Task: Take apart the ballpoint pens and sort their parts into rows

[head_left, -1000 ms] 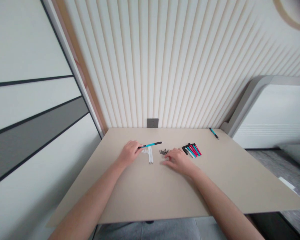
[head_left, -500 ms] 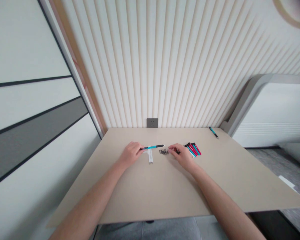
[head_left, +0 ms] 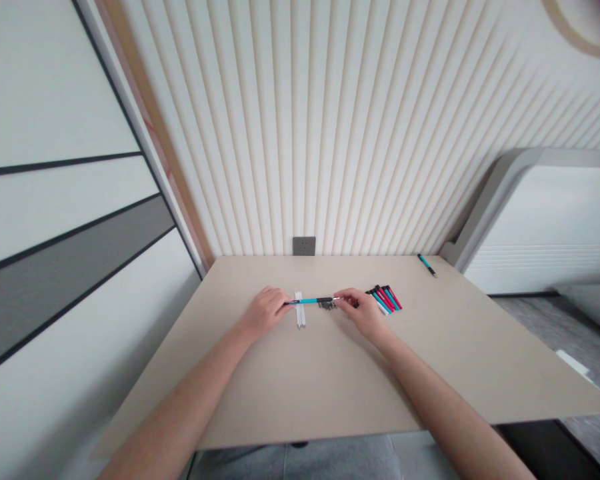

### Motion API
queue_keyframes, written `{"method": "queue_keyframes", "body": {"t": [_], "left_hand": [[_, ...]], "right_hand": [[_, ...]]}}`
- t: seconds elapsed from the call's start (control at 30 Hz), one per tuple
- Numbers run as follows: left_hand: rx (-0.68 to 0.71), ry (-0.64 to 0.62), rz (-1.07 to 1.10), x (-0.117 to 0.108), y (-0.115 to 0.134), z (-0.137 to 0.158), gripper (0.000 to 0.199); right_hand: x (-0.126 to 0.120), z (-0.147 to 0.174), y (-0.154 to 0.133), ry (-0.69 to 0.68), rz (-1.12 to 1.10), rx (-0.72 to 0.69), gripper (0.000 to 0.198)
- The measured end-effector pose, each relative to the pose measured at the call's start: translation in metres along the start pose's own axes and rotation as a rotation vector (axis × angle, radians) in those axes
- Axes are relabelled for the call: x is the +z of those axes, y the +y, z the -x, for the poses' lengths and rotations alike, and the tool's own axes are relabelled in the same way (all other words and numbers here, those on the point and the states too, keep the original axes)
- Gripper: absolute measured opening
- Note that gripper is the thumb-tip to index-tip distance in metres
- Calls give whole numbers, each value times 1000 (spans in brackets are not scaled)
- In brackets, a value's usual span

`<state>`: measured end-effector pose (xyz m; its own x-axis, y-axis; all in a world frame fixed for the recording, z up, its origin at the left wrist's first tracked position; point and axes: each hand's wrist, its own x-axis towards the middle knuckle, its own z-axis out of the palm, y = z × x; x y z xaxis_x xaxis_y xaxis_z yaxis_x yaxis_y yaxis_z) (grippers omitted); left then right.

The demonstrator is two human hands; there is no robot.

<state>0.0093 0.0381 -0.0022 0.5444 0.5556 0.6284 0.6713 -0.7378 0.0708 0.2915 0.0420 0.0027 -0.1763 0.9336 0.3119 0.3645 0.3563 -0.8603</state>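
My left hand (head_left: 269, 309) is closed round the rear end of a blue pen (head_left: 307, 301) with a black grip, held level above the table. At the pen's front end, the fingers of my right hand (head_left: 363, 309) pinch a small silvery pen tip (head_left: 336, 299) against it. Some dark material shows within my right palm, too small to make out. Below the pen lie several white refills (head_left: 301, 317), side by side. A small heap of dark metallic pieces (head_left: 326, 306) is partly hidden under the pen's grip and my right fingers.
Several blue, red and white pen barrels (head_left: 389, 299) with black ends lie just right of my right hand. Another blue pen (head_left: 427, 265) rests near the back right of the beige table (head_left: 300, 380). A dark socket (head_left: 304, 246) is on the ribbed wall behind.
The blue pen has moved slightly right and down in my left hand, and its front end now meets my right fingers. Earlier a gap separated them. My right hand has barely moved.
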Motion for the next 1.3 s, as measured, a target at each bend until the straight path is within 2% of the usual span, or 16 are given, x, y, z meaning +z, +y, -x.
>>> {"method": "queue_keyframes", "body": {"t": [0.2, 0.3, 0.43, 0.57, 0.7, 0.8, 0.87, 1.0, 1.17, 1.3], "left_hand": [[22, 6, 4, -1, 2, -1, 15], [36, 5, 9, -1, 5, -2, 14], [60, 5, 22, -2, 8, -5, 13], [44, 9, 14, -3, 6, -5, 13], [12, 35, 10, -2, 3, -3, 13], [12, 39, 13, -2, 3, -2, 12], [16, 31, 16, -2, 3, -2, 11], [17, 3, 20, -2, 4, -3, 10], [15, 12, 4, -3, 3, -3, 12], [18, 17, 5, -3, 1, -2, 12]], "right_hand": [[2, -1, 4, -44, -71, 37, 36], [4, 0, 5, -42, -22, 53, 38], [6, 0, 4, -46, 66, 52, 54], [0, 1, -3, 5, 50, -34, 43], [-5, 2, -7, -27, 52, -126, 34], [-4, 2, -3, -55, 97, -141, 25], [-2, 2, -1, -74, 146, -139, 27], [0, 2, -1, -111, 204, -126, 44], [-3, 2, -4, -76, 147, -158, 28], [-5, 2, -4, -93, 194, -208, 23]]}}
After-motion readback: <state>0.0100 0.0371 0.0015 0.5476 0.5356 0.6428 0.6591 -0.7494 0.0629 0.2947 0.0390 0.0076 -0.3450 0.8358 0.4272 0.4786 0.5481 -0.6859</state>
